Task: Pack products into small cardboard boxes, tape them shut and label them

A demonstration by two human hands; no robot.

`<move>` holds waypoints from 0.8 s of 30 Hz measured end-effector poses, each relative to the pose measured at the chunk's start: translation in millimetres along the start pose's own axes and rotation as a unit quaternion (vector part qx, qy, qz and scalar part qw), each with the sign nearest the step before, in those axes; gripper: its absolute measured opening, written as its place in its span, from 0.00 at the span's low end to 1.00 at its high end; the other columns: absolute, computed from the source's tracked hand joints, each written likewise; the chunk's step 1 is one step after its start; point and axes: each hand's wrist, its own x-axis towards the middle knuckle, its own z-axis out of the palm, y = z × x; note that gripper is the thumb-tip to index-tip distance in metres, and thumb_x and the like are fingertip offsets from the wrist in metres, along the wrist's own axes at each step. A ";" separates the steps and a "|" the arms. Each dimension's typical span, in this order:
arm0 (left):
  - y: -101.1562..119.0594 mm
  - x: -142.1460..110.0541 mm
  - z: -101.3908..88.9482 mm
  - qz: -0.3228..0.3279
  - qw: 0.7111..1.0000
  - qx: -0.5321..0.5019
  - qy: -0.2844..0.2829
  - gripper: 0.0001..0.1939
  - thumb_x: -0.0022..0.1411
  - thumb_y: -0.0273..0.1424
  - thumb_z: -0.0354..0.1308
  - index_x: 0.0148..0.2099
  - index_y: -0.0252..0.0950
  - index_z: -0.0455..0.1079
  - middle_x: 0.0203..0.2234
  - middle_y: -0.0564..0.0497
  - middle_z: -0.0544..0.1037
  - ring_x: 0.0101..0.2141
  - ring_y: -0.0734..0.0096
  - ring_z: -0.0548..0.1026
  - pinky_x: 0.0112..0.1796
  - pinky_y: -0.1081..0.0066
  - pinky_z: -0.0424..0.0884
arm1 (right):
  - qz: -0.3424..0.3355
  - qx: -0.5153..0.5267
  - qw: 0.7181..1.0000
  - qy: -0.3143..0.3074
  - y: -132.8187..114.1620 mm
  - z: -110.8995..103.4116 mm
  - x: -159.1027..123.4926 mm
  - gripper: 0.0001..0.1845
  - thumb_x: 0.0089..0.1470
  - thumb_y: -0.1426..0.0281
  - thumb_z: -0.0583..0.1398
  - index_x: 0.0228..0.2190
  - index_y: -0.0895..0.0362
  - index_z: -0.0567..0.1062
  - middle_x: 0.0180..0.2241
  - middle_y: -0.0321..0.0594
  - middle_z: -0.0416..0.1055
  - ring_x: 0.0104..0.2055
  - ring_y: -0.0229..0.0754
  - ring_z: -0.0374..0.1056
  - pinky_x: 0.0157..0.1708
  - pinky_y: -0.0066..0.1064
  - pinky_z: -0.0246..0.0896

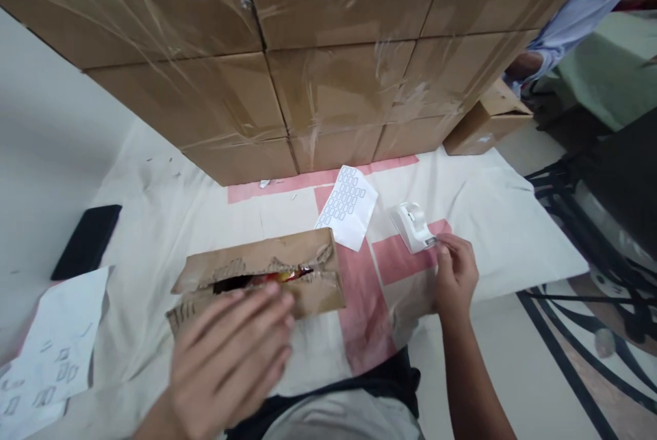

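Note:
A small cardboard box [302, 248] lies on its side in front of me, its upper face torn along a ragged slit. Something shiny, red and yellow, shows inside the slit, but I cannot make out what it is. My left hand [236, 351] is over the near edge of this box, fingers stretched out and a little blurred, holding nothing. To the right, a white tape dispenser [410, 226] stands on the cloth. My right hand [456, 272] is at its cutter end, thumb and forefinger pinched on the tape's end, which is barely visible.
Stacked cardboard cartons [339, 91] wrapped in clear film rise behind. A white sheet with printed outlines [354, 214] lies between box and dispenser. At left are a black phone-like slab [87, 241] and marked papers [61, 351]. Another person's sleeve [580, 22] is near a carton [482, 126].

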 end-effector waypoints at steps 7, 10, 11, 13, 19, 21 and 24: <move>109.1 99.7 144.7 -0.011 0.922 -0.384 0.043 0.21 0.65 0.33 0.56 0.60 0.37 0.66 0.54 0.42 0.78 0.61 0.63 0.71 0.61 0.62 0.70 | 0.089 0.012 0.994 -0.061 15.3 7.5 21.3 0.20 0.65 0.56 0.51 0.35 0.56 0.77 0.39 0.42 0.75 0.45 0.46 0.69 0.52 0.41 0.61; 107.1 142.5 200.5 -0.097 0.940 -0.327 0.032 0.38 0.59 0.42 0.65 0.66 0.35 0.58 0.66 0.32 0.63 0.68 0.42 0.56 0.64 0.41 0.60 | 0.166 0.069 0.979 -0.091 17.0 5.3 29.3 0.21 0.62 0.55 0.52 0.32 0.56 0.76 0.36 0.41 0.76 0.43 0.45 0.70 0.48 0.37 0.63; 101.6 150.9 212.4 -0.118 0.943 -0.307 0.046 0.45 0.55 0.47 0.68 0.67 0.33 0.56 0.67 0.28 0.58 0.69 0.35 0.52 0.64 0.36 0.57 | 0.192 0.089 0.972 -0.101 17.9 3.9 32.4 0.21 0.60 0.55 0.52 0.30 0.56 0.76 0.36 0.41 0.76 0.42 0.45 0.71 0.47 0.35 0.64; 87.0 160.4 228.8 -0.111 0.954 -0.271 0.068 0.46 0.56 0.48 0.68 0.69 0.36 0.54 0.69 0.29 0.54 0.70 0.34 0.48 0.65 0.35 0.52 | 0.236 0.120 0.958 -0.109 19.4 1.4 39.0 0.22 0.58 0.54 0.52 0.28 0.56 0.76 0.36 0.41 0.76 0.41 0.44 0.71 0.44 0.33 0.65; 50.6 161.6 257.0 -0.105 0.957 -0.255 0.085 0.51 0.56 0.51 0.67 0.70 0.33 0.48 0.70 0.24 0.46 0.70 0.32 0.47 0.63 0.36 0.55 | 0.243 0.066 0.952 -0.176 9.5 2.7 55.3 0.23 0.57 0.55 0.54 0.22 0.55 0.78 0.35 0.39 0.76 0.46 0.43 0.69 0.53 0.34 0.59; 47.6 159.7 262.3 -0.096 0.955 -0.271 0.068 0.54 0.55 0.51 0.68 0.71 0.31 0.45 0.69 0.23 0.48 0.69 0.33 0.51 0.62 0.39 0.59 | 0.248 0.056 0.950 -0.180 4.8 4.9 56.3 0.20 0.57 0.58 0.55 0.21 0.55 0.78 0.36 0.39 0.76 0.47 0.43 0.69 0.51 0.32 0.59; 47.2 159.0 265.4 -0.101 0.953 -0.282 0.055 0.53 0.56 0.50 0.68 0.71 0.31 0.45 0.67 0.24 0.54 0.67 0.35 0.57 0.61 0.42 0.63 | 0.265 0.058 0.945 -0.182 3.1 8.3 55.3 0.15 0.53 0.64 0.57 0.20 0.56 0.77 0.36 0.39 0.77 0.44 0.42 0.70 0.45 0.30 0.62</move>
